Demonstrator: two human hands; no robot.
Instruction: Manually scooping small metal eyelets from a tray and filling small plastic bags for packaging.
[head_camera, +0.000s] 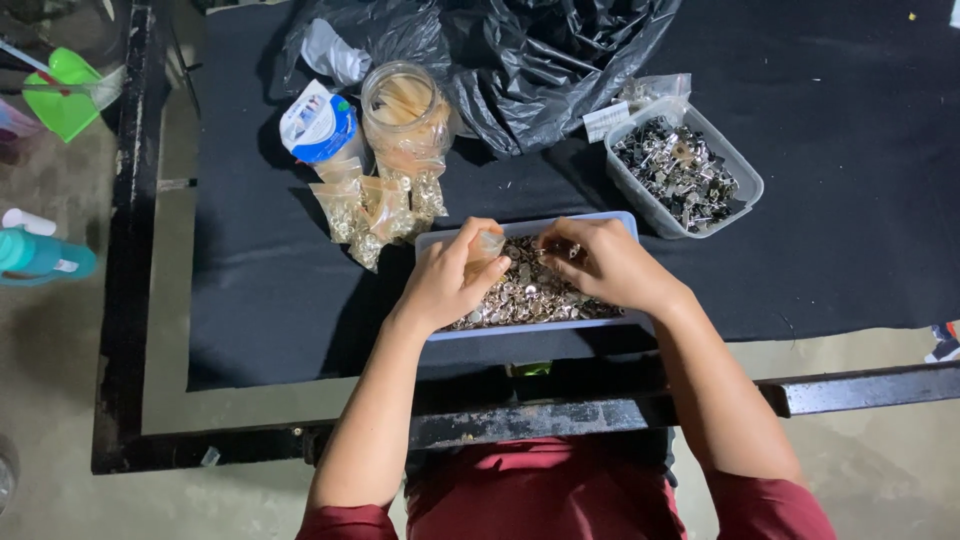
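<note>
A pale blue tray (436, 241) full of small shiny metal pieces (530, 295) lies on the black cloth in front of me. My left hand (452, 280) holds a small clear plastic bag (487, 246) over the tray. My right hand (605, 262) is over the tray's right half, fingers pinched on a few metal pieces next to the bag's mouth.
Several filled small bags (375, 205) are heaped left of the tray, beside a clear jar (404, 105) and a white and blue tub (322, 128). A second clear container of darker metal parts (684, 170) sits at the right. A black plastic bag (520, 55) lies behind.
</note>
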